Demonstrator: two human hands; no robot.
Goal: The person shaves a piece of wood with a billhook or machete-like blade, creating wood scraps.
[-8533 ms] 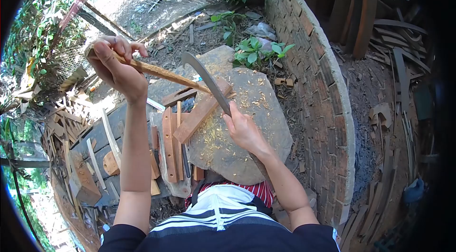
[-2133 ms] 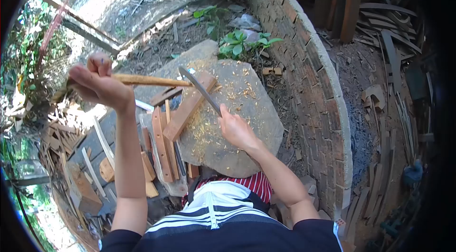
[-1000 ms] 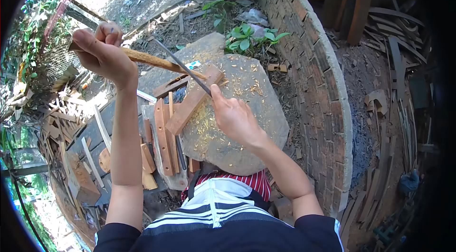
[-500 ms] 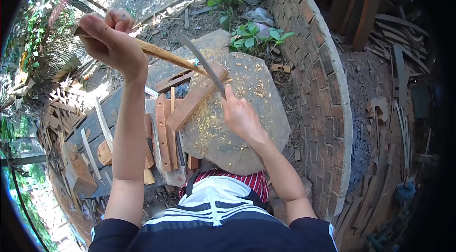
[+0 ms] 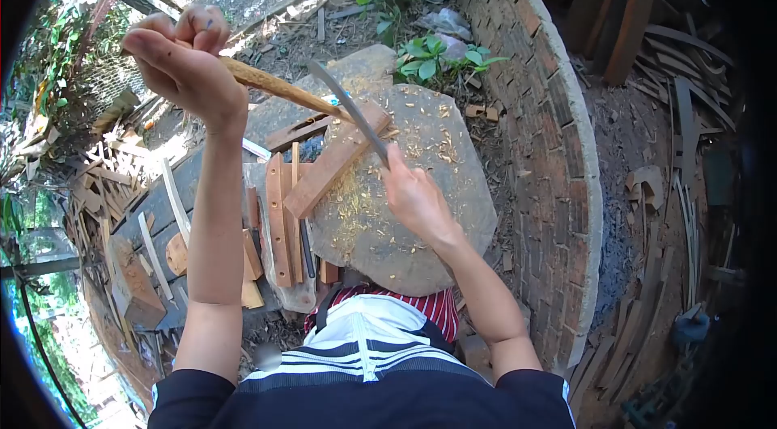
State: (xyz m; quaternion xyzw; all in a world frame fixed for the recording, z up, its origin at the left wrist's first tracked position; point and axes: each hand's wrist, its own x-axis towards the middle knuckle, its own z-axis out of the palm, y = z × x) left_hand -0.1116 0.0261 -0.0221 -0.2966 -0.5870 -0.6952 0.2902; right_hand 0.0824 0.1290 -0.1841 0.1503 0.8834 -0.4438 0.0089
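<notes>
Wooden stick (image 5: pixel 271 84) is held up at an angle by the left hand (image 5: pixel 184 65), whose fingers are wrapped tight around its upper end. Its lower tip rests on a flat wooden block (image 5: pixel 333 160) that lies on a big grey stone (image 5: pixel 421 210). The right hand (image 5: pixel 417 201) has its fingers closed firmly on the handle of a long curved blade (image 5: pixel 350 111), and the blade lies against the stick near the lower end. Pale shavings (image 5: pixel 433 142) are scattered on the stone. Just beside it stands a brick wall (image 5: pixel 558 162).
</notes>
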